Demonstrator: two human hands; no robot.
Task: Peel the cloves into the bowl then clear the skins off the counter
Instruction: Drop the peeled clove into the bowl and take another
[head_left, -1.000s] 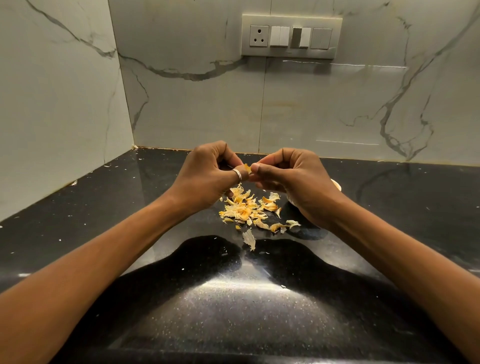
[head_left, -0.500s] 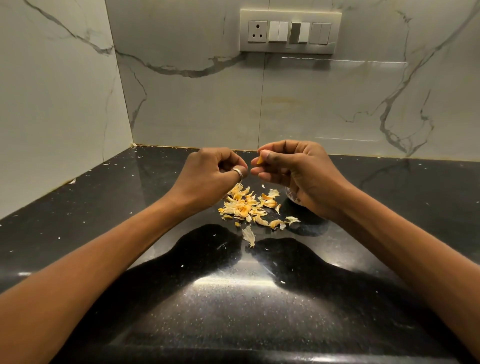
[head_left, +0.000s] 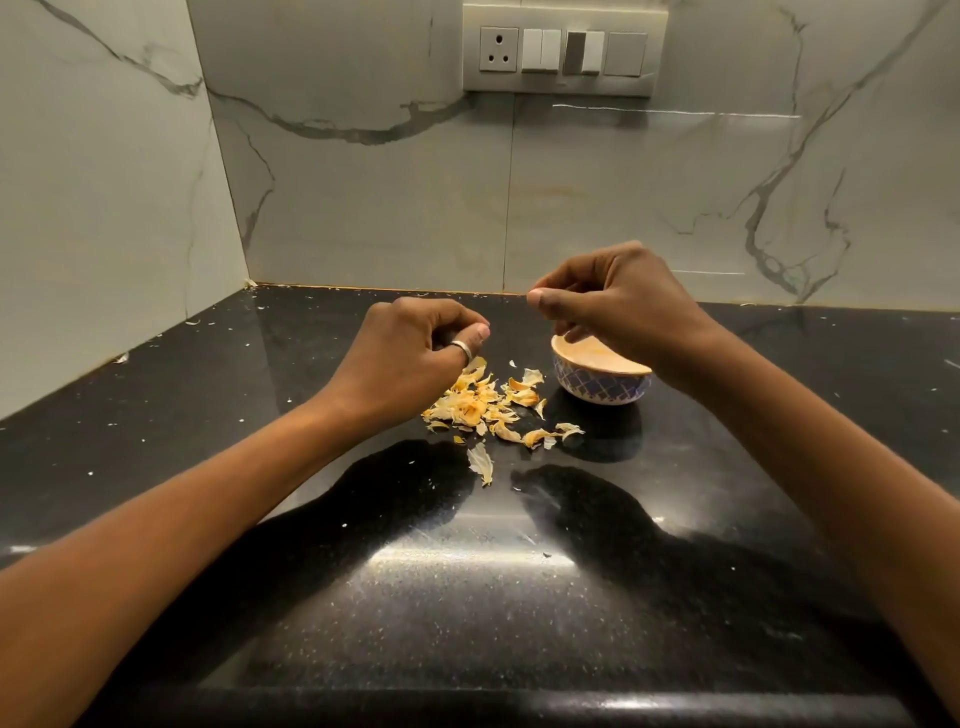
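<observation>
Okay, looking down at a black counter (head_left: 519, 597). Seeing the left hand (head_left: 410, 364) curled tight just above a heap of skins (head_left: 483, 405), ring (head_left: 462, 349) on one finger; can't tell about anything held inside. Spotting the right hand (head_left: 623, 312) up over the bowl (head_left: 602, 387), fingers curled, thumb against fingertip; again can't tell about anything pinched. Finding the bowl on the counter just right of the skins. Noticing one loose skin (head_left: 480, 462) apart, nearer the front edge. Can't make out the bowl's contents.
</observation>
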